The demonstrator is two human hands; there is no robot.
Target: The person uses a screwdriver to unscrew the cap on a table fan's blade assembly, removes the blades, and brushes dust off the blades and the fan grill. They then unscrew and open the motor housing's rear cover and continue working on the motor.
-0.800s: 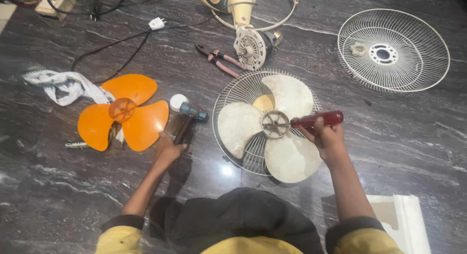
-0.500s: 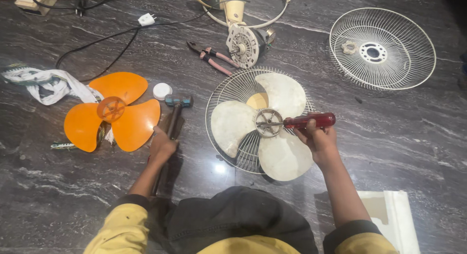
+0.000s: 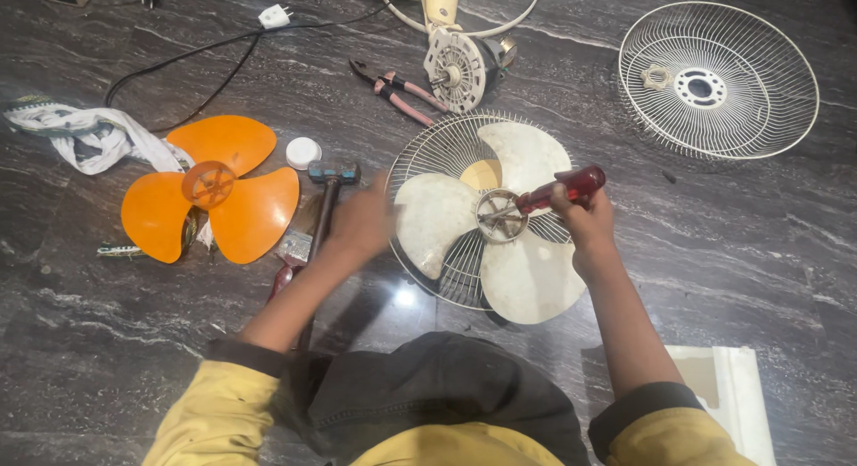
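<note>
Right hand (image 3: 585,223) gripped red-handled screwdriver (image 3: 562,188), tip at white blade (image 3: 527,274) hub; left hand (image 3: 361,227), blurred, grip indiscernible, beside hammer (image 3: 328,194). Loosening step; steadying needed.

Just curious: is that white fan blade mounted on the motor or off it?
Off: the white blade lies in a grille on the floor, apart from the motor.
</note>
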